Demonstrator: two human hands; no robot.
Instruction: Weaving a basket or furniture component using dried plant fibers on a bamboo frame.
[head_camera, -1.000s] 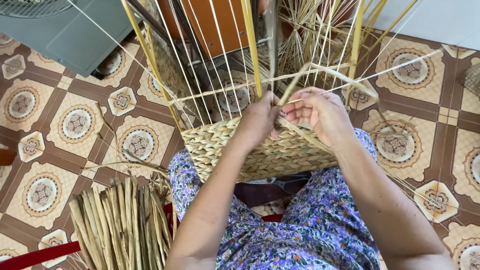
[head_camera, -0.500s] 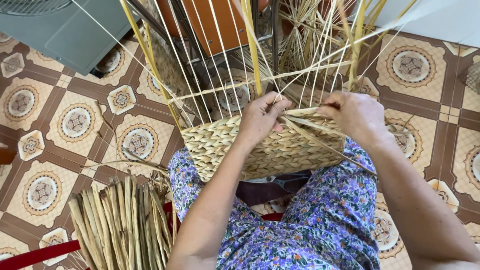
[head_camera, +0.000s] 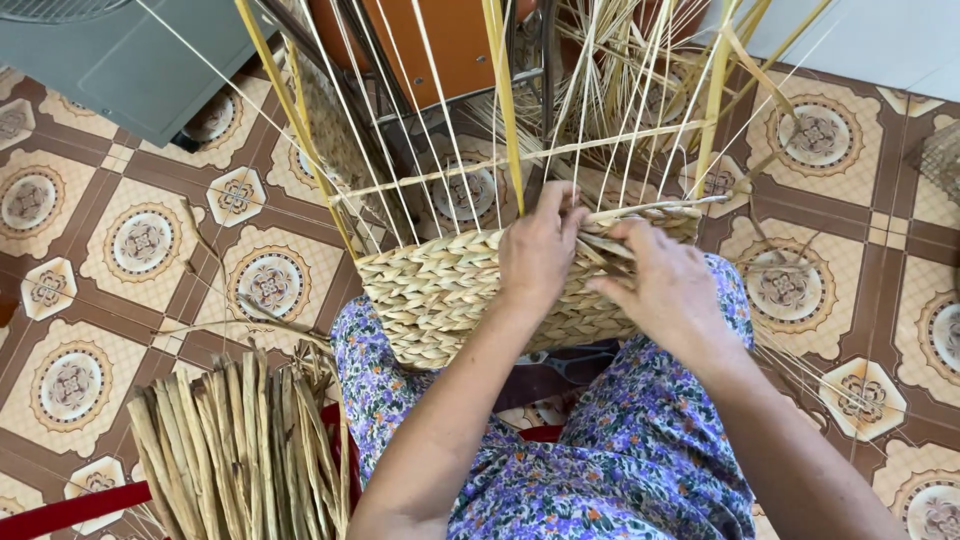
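While the half-woven basket (head_camera: 440, 300) rests on the person's lap at the centre of the frame, its long axis running left to right, both hands work at its upper rim. The left hand (head_camera: 538, 250) presses closed against the braided wall, fingers curled over the top edge. The right hand (head_camera: 665, 285), just beside it and nearer the loose end, pinches a flat straw strand (head_camera: 655, 210) running rightward along the rim. Thin pale stakes (head_camera: 440, 110) rise upright from the coarse weave. Dried fibre bundles (head_camera: 230, 450) lie on the patterned tile floor (head_camera: 120, 240) at lower left.
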